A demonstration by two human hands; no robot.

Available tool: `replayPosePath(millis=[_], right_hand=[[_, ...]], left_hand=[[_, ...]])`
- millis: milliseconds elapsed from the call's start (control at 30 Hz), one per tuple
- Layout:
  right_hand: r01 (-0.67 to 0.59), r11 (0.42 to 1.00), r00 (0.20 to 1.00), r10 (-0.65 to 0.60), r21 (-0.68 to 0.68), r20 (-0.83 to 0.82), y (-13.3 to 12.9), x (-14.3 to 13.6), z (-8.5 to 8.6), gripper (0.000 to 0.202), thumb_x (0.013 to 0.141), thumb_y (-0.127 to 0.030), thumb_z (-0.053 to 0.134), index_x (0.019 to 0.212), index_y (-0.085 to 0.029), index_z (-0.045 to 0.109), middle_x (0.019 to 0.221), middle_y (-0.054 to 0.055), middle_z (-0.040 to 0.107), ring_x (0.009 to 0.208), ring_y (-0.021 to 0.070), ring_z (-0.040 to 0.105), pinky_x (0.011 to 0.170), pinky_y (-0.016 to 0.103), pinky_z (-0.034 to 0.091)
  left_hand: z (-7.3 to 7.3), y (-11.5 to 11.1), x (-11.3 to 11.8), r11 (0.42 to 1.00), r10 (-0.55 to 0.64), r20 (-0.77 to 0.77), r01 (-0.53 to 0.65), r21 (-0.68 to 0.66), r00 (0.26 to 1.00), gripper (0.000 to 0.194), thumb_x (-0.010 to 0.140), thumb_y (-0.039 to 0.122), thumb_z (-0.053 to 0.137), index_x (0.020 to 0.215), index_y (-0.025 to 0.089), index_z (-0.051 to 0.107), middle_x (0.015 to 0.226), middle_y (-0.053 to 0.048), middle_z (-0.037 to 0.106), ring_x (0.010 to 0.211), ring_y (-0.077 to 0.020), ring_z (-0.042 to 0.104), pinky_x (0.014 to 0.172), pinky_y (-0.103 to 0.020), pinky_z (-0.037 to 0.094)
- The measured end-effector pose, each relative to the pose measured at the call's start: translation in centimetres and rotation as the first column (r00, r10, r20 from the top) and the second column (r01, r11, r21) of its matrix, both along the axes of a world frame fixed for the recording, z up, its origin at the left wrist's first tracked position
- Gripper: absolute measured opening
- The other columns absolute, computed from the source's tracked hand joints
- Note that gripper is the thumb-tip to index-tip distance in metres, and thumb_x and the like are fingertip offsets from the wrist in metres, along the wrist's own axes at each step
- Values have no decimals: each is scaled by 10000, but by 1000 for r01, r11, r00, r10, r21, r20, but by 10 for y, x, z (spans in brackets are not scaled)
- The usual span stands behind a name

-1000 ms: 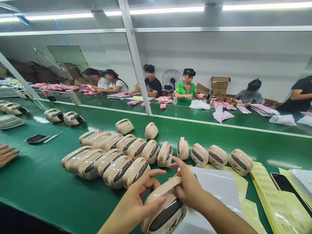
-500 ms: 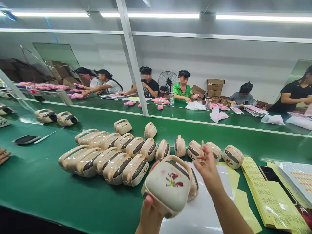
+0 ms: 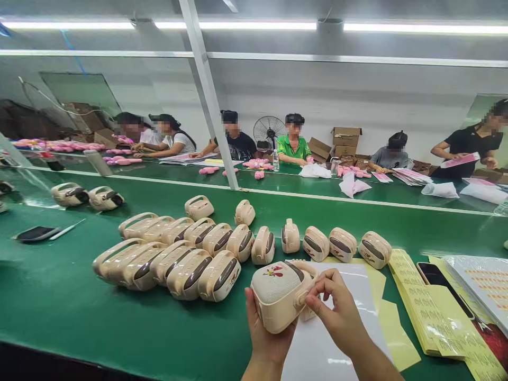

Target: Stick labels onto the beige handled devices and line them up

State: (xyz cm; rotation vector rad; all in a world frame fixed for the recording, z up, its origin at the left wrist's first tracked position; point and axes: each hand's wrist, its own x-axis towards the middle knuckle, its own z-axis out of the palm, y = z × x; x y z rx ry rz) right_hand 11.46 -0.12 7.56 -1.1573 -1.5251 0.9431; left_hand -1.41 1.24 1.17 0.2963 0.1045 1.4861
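Observation:
A cream speaker with a handle and a red flower print (image 3: pixel 278 293) rests in my left hand (image 3: pixel 270 336), whose fingers wrap its underside. My right hand (image 3: pixel 331 301) has thumb and forefinger pinched at the round handle joint on the speaker's side; whatever may lie between those fingertips is too small to make out. Behind the held speaker, another cream speaker (image 3: pixel 308 313) is mostly hidden. Rows of similar speakers (image 3: pixel 189 275) stand to the left, and several more (image 3: pixel 375 250) stand in a line beyond my hands.
White glossy sheets (image 3: pixel 337 349) lie under my hands. Yellow label sheets (image 3: pixel 431 312), a phone (image 3: pixel 444 286) and a white sticker sheet (image 3: pixel 482 286) are at the right. A dark pouch (image 3: pixel 37 234) and white pen (image 3: pixel 67 229) lie left. People work across the green table (image 3: pixel 159 328).
The held speaker has tilted, turning its printed face upward and its side toward my right hand. My right hand has come down from above the sheets to touch that side.

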Motion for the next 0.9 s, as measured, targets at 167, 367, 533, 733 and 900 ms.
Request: replayPosePath(millis=[167,367,533,733,900], right_hand=[[-48,999,993,48,-2,105,1,4,6,144,763,-308,554,672,-197,565,826,30,441,799,185,478,723,339,440],[-46,998,957,34,36,287,0,6,13,73,758,-184,554,685,-190,558,836,39,448,836,205,488,713,353,459],[12,954,868,-158,298,470,0,2,9,96,749,-101,567,687,-174,574,811,53,490,791,200,489,686,346,464],[53,830,667,-443,555,599,2,-2,6,191,736,-368,645,706,-184,607,853,96,525,770,246,472,623,383,420],[10,949,879,-158,314,449,0,7,16,205,771,-388,602,718,-191,583,862,67,497,840,226,493,726,387,458]], left_hand=[[-6,1,0,979,-81,98,60,197,992,509,883,483,289,1149,175,595,1145,-125,635,1043,-278,592,824,-384,506],[-8,0,-1,958,-169,111,137,251,979,534,887,501,243,1189,197,561,1176,-135,616,1091,-269,561,875,-373,468],[-10,-1,-1,943,-227,151,178,283,962,543,889,499,239,1186,180,564,1194,-135,603,1132,-262,529,933,-365,422],[2,-6,4,928,-288,130,243,281,949,545,895,468,250,1153,128,590,1163,-147,629,1083,-206,571,938,-274,407],[11,-9,1,918,-312,80,279,282,947,622,882,524,188,1164,133,581,1180,-145,619,1124,-233,540,952,-306,399]])
